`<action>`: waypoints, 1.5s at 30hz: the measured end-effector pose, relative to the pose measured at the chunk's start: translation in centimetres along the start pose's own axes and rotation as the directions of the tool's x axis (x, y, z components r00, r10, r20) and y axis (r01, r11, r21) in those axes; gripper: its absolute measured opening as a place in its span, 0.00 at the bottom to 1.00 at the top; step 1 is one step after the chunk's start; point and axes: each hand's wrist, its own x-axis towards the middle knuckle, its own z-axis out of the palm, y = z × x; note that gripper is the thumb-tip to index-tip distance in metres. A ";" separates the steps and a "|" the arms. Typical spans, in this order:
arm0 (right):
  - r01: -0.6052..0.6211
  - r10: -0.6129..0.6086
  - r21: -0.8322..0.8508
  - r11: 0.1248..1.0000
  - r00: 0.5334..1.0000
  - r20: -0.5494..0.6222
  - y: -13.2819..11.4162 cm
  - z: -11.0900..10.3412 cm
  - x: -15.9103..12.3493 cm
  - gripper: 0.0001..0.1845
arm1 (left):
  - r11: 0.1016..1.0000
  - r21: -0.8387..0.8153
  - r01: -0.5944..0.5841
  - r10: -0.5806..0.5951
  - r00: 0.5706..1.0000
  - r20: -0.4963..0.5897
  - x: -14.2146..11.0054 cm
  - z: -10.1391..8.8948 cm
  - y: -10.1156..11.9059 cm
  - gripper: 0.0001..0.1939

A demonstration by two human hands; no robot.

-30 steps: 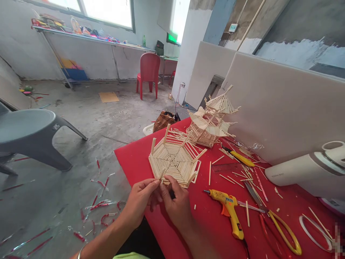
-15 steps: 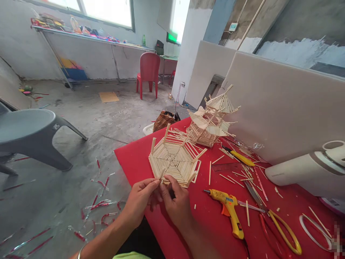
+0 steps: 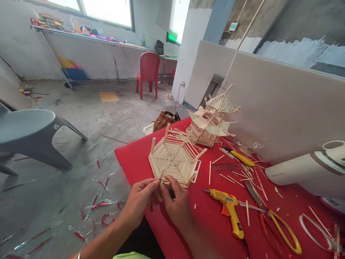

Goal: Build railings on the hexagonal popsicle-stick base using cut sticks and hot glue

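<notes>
A flat many-sided panel of pale wooden sticks (image 3: 174, 162) lies near the red table's corner, with short posts rising from its corners. At the edge closest to me, a short wooden stick (image 3: 162, 173) stands nearly upright at one corner. My left hand (image 3: 142, 198) pinches this stick between thumb and fingertips. My right hand (image 3: 176, 203) is closed at the same spot, its thumb and bent index finger against the stick's lower part. The fingers hide where the stick meets the panel.
Behind the panel stands a tiered stick pagoda (image 3: 211, 122). To the right lie a yellow glue gun (image 3: 228, 210), scissors (image 3: 283, 230), a yellow cutter (image 3: 242, 157) and loose sticks. A white flask (image 3: 293, 172) rests at the far right. A grey stool (image 3: 29, 124) is on the left.
</notes>
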 end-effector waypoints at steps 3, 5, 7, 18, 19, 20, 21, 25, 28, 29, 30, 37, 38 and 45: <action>0.007 -0.007 0.004 1.000 1.000 -0.003 -0.1 0.0 0.1 0.14 | 1.000 0.003 0.004 -0.004 1.000 0.000 0.0 0.0 0.1 0.18; 0.017 -0.017 0.006 1.000 1.000 -0.009 -0.2 -0.1 0.1 0.14 | 1.000 0.006 0.004 -0.004 1.000 -0.005 -0.1 0.1 0.2 0.19; 0.027 -0.027 0.007 1.000 1.000 -0.013 -0.3 0.0 0.1 0.14 | 1.000 0.006 0.003 -0.003 1.000 -0.011 -0.1 0.1 0.2 0.19; 0.025 -0.025 0.006 1.000 1.000 -0.010 -0.1 0.0 0.1 0.14 | 1.000 0.007 0.001 -0.001 1.000 -0.010 -0.1 0.0 0.1 0.19; 0.027 -0.027 0.010 1.000 1.000 -0.011 -0.2 0.0 0.1 0.14 | 1.000 0.009 0.001 -0.001 1.000 -0.011 -0.1 0.0 0.2 0.19; 0.028 -0.028 0.011 1.000 1.000 -0.012 -0.2 0.0 0.1 0.14 | 1.000 0.009 0.000 0.000 1.000 -0.013 -0.1 0.0 0.2 0.19; 0.028 -0.028 0.011 1.000 1.000 -0.012 -0.1 0.0 0.1 0.14 | 1.000 0.009 -0.001 0.001 1.000 -0.013 -0.1 0.0 0.2 0.19; 0.024 -0.024 0.004 1.000 1.000 -0.013 0.0 0.1 0.1 0.14 | 1.000 0.007 -0.007 0.007 1.000 -0.007 -0.1 0.0 0.2 0.18; 0.030 -0.030 -0.001 1.000 0.999 -0.014 0.0 0.1 0.0 0.14 | 1.000 0.001 -0.001 0.001 1.000 -0.008 0.0 0.0 0.1 0.18; 0.032 -0.032 -0.002 0.999 0.999 -0.015 0.0 0.0 0.0 0.15 | 1.000 -0.001 -0.001 0.001 1.000 -0.008 0.0 0.0 0.0 0.18; 0.031 -0.031 -0.003 1.000 0.999 -0.016 -0.1 0.0 0.0 0.15 | 1.000 -0.002 0.000 0.000 1.000 -0.007 0.0 0.0 0.0 0.18; 0.024 -0.024 0.001 1.000 1.000 -0.011 -0.1 0.0 0.0 0.14 | 1.000 0.006 0.004 -0.004 1.000 -0.013 -0.2 0.0 0.2 0.19; 0.025 -0.025 0.006 1.000 1.000 -0.008 -0.1 0.0 0.0 0.14 | 1.000 0.009 0.004 -0.004 1.000 -0.012 -0.2 0.0 0.2 0.19; 0.020 -0.020 0.001 1.000 1.000 -0.014 -0.2 0.0 0.1 0.14 | 1.000 0.008 0.001 -0.001 1.000 0.002 0.0 -0.1 0.1 0.18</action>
